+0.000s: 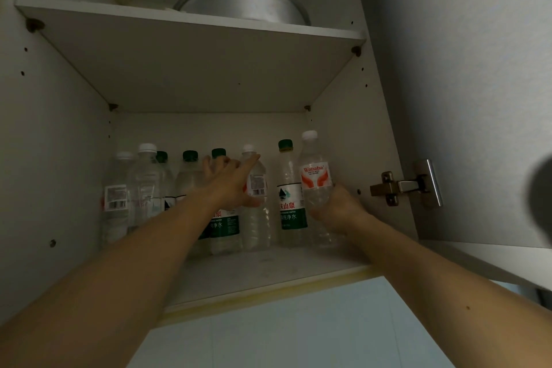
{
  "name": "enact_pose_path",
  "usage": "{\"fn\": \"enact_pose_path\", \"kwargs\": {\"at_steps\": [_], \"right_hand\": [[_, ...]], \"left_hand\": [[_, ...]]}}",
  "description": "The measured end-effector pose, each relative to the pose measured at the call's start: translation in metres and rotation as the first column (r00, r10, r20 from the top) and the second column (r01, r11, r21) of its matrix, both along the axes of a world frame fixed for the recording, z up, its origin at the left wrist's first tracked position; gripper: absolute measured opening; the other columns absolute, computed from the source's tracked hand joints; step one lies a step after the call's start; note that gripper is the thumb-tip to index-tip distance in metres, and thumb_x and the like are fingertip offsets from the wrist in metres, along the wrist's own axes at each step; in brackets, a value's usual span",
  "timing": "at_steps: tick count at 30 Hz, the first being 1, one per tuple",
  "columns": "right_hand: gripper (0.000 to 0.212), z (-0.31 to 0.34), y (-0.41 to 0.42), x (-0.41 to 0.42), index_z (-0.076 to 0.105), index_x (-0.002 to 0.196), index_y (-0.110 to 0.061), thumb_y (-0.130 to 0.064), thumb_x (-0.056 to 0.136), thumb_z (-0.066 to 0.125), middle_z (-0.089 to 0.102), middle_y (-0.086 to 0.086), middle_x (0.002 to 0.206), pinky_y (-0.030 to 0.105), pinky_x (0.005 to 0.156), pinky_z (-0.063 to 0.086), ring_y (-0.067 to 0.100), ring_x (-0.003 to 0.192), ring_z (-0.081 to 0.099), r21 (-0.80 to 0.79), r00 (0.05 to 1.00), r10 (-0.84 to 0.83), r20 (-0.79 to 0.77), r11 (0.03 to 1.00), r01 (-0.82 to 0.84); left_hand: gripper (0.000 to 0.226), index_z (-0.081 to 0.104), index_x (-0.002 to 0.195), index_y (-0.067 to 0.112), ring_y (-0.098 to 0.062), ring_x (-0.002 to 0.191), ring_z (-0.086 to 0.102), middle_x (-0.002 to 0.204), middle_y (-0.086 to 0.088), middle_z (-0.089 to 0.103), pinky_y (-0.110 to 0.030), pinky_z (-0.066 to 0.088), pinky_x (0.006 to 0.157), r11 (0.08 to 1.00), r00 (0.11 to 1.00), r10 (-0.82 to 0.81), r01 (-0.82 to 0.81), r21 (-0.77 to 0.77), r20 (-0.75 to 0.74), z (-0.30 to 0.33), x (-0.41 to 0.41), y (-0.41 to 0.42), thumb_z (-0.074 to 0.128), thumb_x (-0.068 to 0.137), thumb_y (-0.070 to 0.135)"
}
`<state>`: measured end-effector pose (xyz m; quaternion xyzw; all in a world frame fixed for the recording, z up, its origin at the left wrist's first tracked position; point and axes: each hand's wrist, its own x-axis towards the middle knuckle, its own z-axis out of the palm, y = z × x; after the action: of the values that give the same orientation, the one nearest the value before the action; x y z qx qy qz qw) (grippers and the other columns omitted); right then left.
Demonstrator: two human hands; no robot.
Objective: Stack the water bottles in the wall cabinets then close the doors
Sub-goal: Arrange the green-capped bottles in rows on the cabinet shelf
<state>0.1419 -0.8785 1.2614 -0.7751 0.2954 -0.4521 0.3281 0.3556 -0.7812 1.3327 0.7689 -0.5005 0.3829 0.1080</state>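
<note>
Several clear water bottles stand in a row on the lower shelf (268, 272) of the open wall cabinet. My right hand (337, 212) grips a white-capped bottle with a red label (315, 179) at the row's right end, upright and low on the shelf. My left hand (230, 182) reaches in with fingers spread; its fingers touch a white-capped bottle (257, 218) in the middle and cover part of a green-capped bottle (222, 227). Another green-labelled bottle (291, 206) stands between my hands.
A metal basin (242, 3) lies on the upper shelf (179, 21). The right cabinet door (463, 84) stands open, hung on a metal hinge (400, 187). Pale tiled wall (298, 331) lies below the cabinet. More bottles (143, 188) fill the shelf's left side.
</note>
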Motion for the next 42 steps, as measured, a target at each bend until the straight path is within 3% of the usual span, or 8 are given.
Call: {"fn": "enact_pose_path", "kwargs": {"at_steps": [5,9,13,21,31,37,39,42], "right_hand": [[0.034,0.008,0.005,0.006,0.058,0.128,-0.010,-0.015,0.095,0.066,0.063,0.010,0.120,0.042,0.102,0.051,0.025,0.110,0.061,-0.008,0.995,0.021,-0.099,1.000,-0.022],[0.038,0.016,0.008,0.015,0.054,0.131,-0.011,-0.018,0.095,0.067,0.056,0.006,0.111,0.033,0.088,0.048,0.020,0.096,0.054,-0.014,0.978,0.024,-0.206,1.000,-0.027],[0.050,0.023,0.007,0.025,0.048,0.138,-0.010,-0.018,0.094,0.069,0.055,0.013,0.133,0.038,0.098,0.050,0.028,0.116,0.057,-0.031,0.956,-0.021,-0.292,0.999,0.013],[0.052,0.031,0.000,0.035,0.047,0.139,-0.009,-0.019,0.094,0.070,0.057,0.018,0.133,0.045,0.097,0.055,0.035,0.117,0.060,0.012,0.929,0.007,-0.370,1.000,-0.003],[0.048,0.022,-0.013,0.030,0.051,0.135,-0.015,-0.021,0.093,0.072,0.058,0.012,0.131,0.042,0.094,0.055,0.030,0.117,0.057,0.010,0.955,0.063,-0.291,0.998,-0.063],[0.039,0.020,-0.021,0.025,0.056,0.126,-0.017,-0.017,0.091,0.073,0.059,0.010,0.125,0.041,0.088,0.053,0.027,0.110,0.056,0.038,0.969,0.084,-0.233,0.996,-0.077],[0.037,0.017,-0.024,0.024,0.057,0.124,-0.017,-0.017,0.091,0.072,0.058,0.007,0.114,0.041,0.086,0.055,0.024,0.102,0.055,-0.001,0.973,0.047,-0.228,0.999,-0.049],[0.034,0.015,-0.025,0.022,0.059,0.123,-0.015,-0.020,0.091,0.073,0.059,0.002,0.099,0.035,0.071,0.056,0.019,0.087,0.058,-0.146,0.965,-0.070,-0.252,0.989,0.033]], "left_hand": [[0.113,-0.006,0.158,0.037,-0.033,0.150,0.008,0.158,-0.008,0.034,-0.065,-0.008,0.115,1.000,1.000,0.018,-0.018,0.009,0.020,-0.004,0.005,-0.003,0.069,0.078,0.068],[0.113,-0.003,0.159,0.035,-0.033,0.151,0.009,0.158,-0.008,0.035,-0.065,-0.007,0.115,0.999,0.998,0.027,-0.026,-0.022,0.050,-0.009,0.007,-0.004,0.069,0.079,0.068],[0.109,0.007,0.159,0.031,-0.032,0.150,0.016,0.154,-0.009,0.041,-0.065,-0.002,0.116,0.997,0.992,0.039,-0.030,-0.073,0.122,-0.014,0.010,-0.006,0.071,0.078,0.066],[0.101,0.020,0.155,0.025,-0.031,0.138,0.029,0.147,-0.010,0.037,-0.056,0.017,0.117,0.992,0.979,0.072,-0.050,-0.113,0.193,-0.017,0.008,-0.011,0.074,0.077,0.063],[0.101,0.019,0.157,0.024,-0.033,0.142,0.026,0.153,-0.014,0.030,-0.050,0.018,0.118,0.993,0.986,0.051,-0.033,-0.116,0.157,-0.019,0.003,-0.007,0.076,0.080,0.056],[0.102,0.015,0.158,0.026,-0.033,0.145,0.019,0.160,-0.015,0.020,-0.049,0.015,0.119,0.998,0.963,-0.002,0.019,-0.063,0.268,-0.026,0.004,-0.002,0.071,0.080,0.062],[0.103,0.012,0.159,0.030,-0.035,0.150,0.010,0.164,-0.016,0.011,-0.052,0.010,0.121,0.999,0.948,-0.035,0.040,-0.008,0.315,-0.027,0.000,-0.005,0.068,0.080,0.066],[0.104,0.017,0.159,0.031,-0.036,0.151,0.008,0.165,-0.016,0.011,-0.053,0.009,0.121,0.997,0.920,-0.079,0.077,0.023,0.384,-0.027,-0.008,-0.012,0.069,0.078,0.068]]}}
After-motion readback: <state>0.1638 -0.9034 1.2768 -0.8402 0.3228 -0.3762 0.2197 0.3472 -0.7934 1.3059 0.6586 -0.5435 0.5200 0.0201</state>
